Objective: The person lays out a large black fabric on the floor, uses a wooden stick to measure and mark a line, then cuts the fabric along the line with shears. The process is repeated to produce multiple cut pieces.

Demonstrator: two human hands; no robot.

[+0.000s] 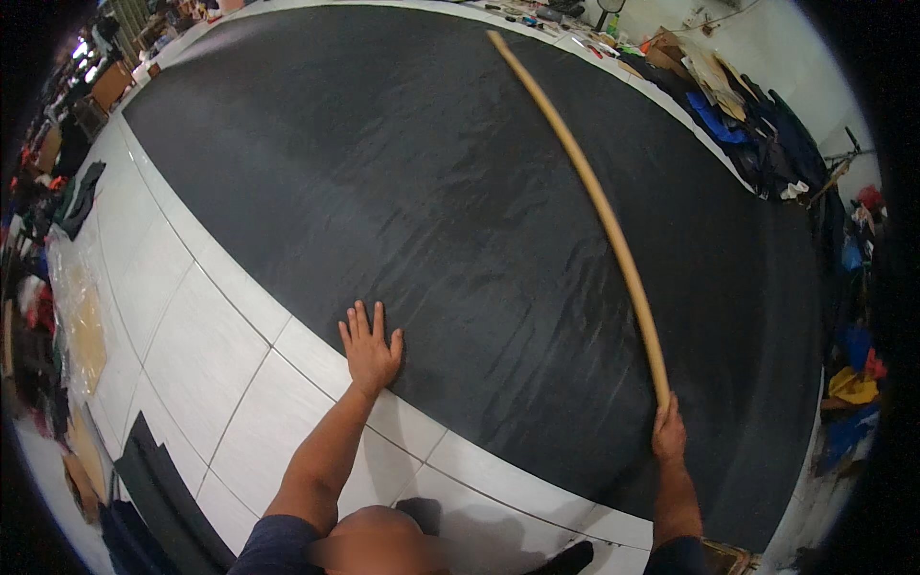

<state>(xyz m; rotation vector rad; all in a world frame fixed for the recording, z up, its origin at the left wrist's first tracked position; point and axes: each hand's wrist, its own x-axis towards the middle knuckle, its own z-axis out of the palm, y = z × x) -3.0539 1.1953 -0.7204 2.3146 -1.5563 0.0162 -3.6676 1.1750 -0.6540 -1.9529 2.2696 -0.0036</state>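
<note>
A broad sheet of black fabric (pixel 460 201) is spread over the white tiled floor, with wrinkles running across its middle. My left hand (pixel 371 348) lies flat near the fabric's close edge, fingers spread and holding nothing. In my right hand (pixel 669 431) is the near end of a long pale wooden stick (pixel 613 230), with my fingers wrapped round it. The stick reaches from there across the fabric to its far side and looks curved in this view. Whether it rests on the cloth all along cannot be told.
White floor tiles (pixel 230 331) run along the left and near side. Dark folded cloth (pixel 163 489) and a clear plastic bag (pixel 81 307) lie at the left. Piled fabric (pixel 738 125) sits against the wall at the far right, and colourful scraps (pixel 853 385) lie further down that side.
</note>
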